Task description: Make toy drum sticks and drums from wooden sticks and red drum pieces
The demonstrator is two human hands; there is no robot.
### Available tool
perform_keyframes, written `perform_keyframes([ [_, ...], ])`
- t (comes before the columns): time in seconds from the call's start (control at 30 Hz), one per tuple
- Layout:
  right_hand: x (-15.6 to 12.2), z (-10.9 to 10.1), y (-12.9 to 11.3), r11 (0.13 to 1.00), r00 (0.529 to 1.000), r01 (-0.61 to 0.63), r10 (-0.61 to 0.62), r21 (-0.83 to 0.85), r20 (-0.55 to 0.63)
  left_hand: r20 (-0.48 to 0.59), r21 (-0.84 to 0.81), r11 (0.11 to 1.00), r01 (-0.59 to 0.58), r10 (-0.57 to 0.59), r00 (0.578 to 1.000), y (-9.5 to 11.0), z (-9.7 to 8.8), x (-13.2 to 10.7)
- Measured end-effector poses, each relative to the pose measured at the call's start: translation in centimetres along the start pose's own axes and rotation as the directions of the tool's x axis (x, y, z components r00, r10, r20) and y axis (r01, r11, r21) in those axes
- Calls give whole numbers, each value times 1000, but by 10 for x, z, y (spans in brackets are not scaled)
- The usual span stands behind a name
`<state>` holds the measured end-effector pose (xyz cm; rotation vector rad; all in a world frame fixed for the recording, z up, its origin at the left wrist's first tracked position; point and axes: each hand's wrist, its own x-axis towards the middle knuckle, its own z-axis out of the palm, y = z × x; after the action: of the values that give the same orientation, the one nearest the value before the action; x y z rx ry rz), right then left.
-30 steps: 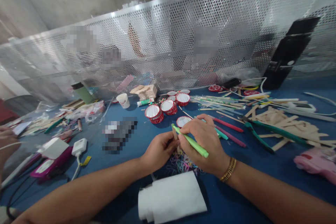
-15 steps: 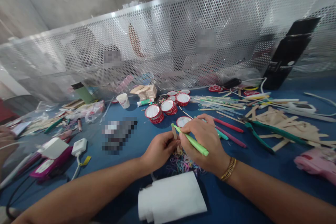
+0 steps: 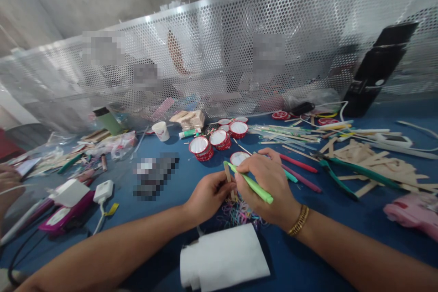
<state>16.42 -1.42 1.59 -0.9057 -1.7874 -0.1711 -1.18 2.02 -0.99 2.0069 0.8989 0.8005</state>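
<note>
Pinched upright in my left hand (image 3: 207, 197) is a flat wooden craft stick (image 3: 228, 174). My right hand (image 3: 270, 182) is closed around a light green marker (image 3: 256, 187), its tip against or very close to the stick's upper end, which looks greenish. Just below both hands lies a heap of colourful rubber bands (image 3: 241, 214). A white cloth-like roll (image 3: 224, 258) rests nearer to me. Right behind my right hand are a red marker (image 3: 299, 163), a purple marker (image 3: 306, 179) and a teal marker (image 3: 290, 175), partly covered.
Red-and-white round tins (image 3: 201, 149) stand ahead, near a paper cup (image 3: 160, 131). Green-handled pliers (image 3: 342, 173) lie beside piled craft sticks (image 3: 372, 157) at right. A perforated metal screen (image 3: 205, 54) closes the back. Another person's hand (image 3: 8, 182) shows at far left.
The marker in my right hand has tilted very slightly, its back end shifting a little right and down. My left hand and the stick look almost unmoved.
</note>
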Motion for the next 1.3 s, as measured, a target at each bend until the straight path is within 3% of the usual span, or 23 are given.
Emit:
perform_keyframes([
  [1.3,1,0,-1,1000,1000,5,-5,12,7,-12,47,999,-15,16,1000,2,-1,0],
])
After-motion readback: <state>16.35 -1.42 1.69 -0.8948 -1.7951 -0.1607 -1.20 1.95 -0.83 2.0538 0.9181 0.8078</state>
